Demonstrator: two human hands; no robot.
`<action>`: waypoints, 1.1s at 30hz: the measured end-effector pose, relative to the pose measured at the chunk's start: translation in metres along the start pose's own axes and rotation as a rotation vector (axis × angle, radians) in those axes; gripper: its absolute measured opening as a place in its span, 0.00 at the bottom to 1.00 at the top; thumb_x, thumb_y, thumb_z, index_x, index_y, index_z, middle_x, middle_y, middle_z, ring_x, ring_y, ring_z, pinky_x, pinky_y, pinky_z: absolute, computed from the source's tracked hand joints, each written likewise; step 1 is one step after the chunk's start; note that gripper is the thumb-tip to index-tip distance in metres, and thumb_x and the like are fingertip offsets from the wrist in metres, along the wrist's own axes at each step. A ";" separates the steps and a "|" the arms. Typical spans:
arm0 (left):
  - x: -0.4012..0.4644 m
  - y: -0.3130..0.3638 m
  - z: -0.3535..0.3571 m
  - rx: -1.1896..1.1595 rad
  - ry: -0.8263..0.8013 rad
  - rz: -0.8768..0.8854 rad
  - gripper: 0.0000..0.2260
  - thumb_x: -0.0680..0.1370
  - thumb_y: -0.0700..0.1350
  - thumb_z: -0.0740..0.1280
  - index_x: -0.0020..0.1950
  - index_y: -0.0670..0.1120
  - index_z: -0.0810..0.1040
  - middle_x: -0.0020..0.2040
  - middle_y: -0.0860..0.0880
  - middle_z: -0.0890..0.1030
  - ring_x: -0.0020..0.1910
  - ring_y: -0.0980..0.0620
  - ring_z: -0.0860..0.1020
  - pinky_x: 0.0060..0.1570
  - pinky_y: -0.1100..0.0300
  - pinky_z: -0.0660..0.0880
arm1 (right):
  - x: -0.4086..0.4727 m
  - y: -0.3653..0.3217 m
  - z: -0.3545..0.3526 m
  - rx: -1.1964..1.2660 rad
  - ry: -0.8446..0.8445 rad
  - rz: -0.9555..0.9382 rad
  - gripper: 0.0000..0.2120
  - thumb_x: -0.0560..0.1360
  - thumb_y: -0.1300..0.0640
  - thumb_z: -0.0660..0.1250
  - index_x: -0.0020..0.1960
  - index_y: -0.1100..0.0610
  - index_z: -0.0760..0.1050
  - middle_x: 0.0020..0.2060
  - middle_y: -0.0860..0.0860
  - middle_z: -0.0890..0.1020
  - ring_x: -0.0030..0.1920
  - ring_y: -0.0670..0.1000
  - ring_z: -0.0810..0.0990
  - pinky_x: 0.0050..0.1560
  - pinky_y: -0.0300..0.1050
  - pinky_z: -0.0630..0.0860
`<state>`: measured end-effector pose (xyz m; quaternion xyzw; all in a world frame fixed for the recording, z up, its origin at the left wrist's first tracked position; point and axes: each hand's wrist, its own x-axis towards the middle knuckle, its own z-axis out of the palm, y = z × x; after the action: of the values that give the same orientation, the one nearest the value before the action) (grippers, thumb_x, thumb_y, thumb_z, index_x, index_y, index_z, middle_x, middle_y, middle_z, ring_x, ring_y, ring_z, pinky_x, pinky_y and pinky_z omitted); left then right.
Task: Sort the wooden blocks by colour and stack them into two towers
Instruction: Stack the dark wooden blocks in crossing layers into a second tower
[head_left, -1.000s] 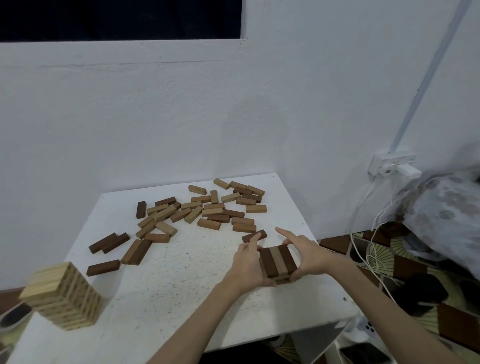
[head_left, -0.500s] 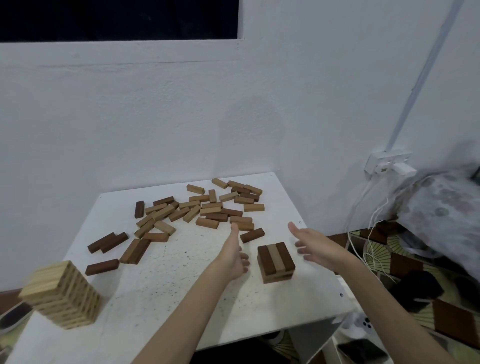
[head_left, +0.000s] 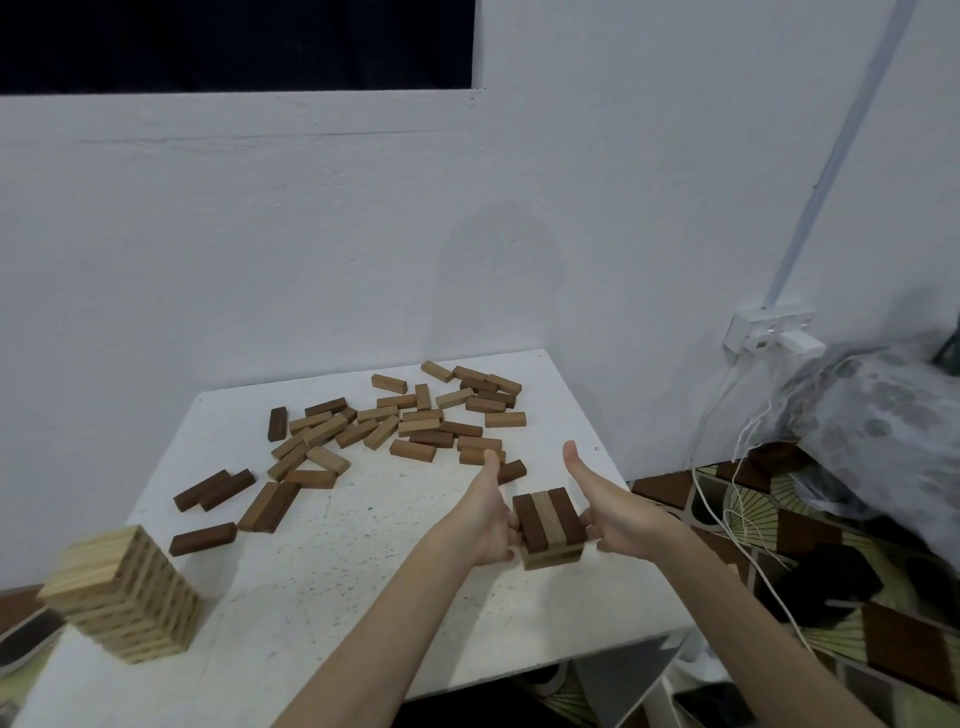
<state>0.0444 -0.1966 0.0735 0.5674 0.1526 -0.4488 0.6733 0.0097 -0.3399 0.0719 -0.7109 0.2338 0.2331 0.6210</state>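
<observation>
The head camera looks down at a white table (head_left: 322, 587) pushed into the corner of a white wall (head_left: 311, 249). A tall tower of pale blocks (head_left: 122, 592) stands on the near left corner of the table. A big messy pile of loose brown blocks (head_left: 400, 421) lies flat at the far side (some dark, some lighter). Near the right edge sits a short stack of brown blocks (head_left: 549, 526), with two dark blocks and one lighter block between them on top. The left hand (head_left: 491, 512) presses on the stack's left side, thumb up, fingers curled against it. The right hand (head_left: 605, 506) presses on the right side the same way. A white wall socket (head_left: 769, 330) with cables is on the right.
</observation>
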 end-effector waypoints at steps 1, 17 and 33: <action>-0.001 0.000 0.001 -0.003 0.001 0.003 0.42 0.77 0.68 0.39 0.75 0.34 0.41 0.75 0.35 0.55 0.76 0.40 0.54 0.73 0.48 0.49 | -0.001 0.000 0.001 0.004 -0.004 -0.002 0.40 0.74 0.30 0.43 0.78 0.51 0.39 0.77 0.60 0.51 0.77 0.60 0.50 0.74 0.56 0.50; -0.008 0.011 0.009 0.001 0.025 0.093 0.36 0.79 0.65 0.43 0.77 0.41 0.44 0.75 0.35 0.56 0.75 0.39 0.56 0.71 0.48 0.53 | 0.009 -0.013 0.000 -0.078 0.062 -0.034 0.42 0.72 0.27 0.43 0.78 0.48 0.40 0.76 0.61 0.54 0.75 0.62 0.56 0.73 0.61 0.53; 0.010 0.009 -0.004 -0.023 0.053 0.056 0.40 0.77 0.69 0.42 0.77 0.41 0.38 0.76 0.35 0.47 0.76 0.38 0.49 0.73 0.44 0.43 | 0.012 -0.011 -0.003 -0.057 0.096 0.005 0.45 0.70 0.25 0.44 0.78 0.50 0.41 0.74 0.65 0.57 0.74 0.63 0.59 0.72 0.63 0.54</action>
<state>0.0580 -0.1978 0.0707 0.5755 0.1597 -0.4128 0.6876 0.0259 -0.3416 0.0735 -0.7379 0.2585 0.2070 0.5880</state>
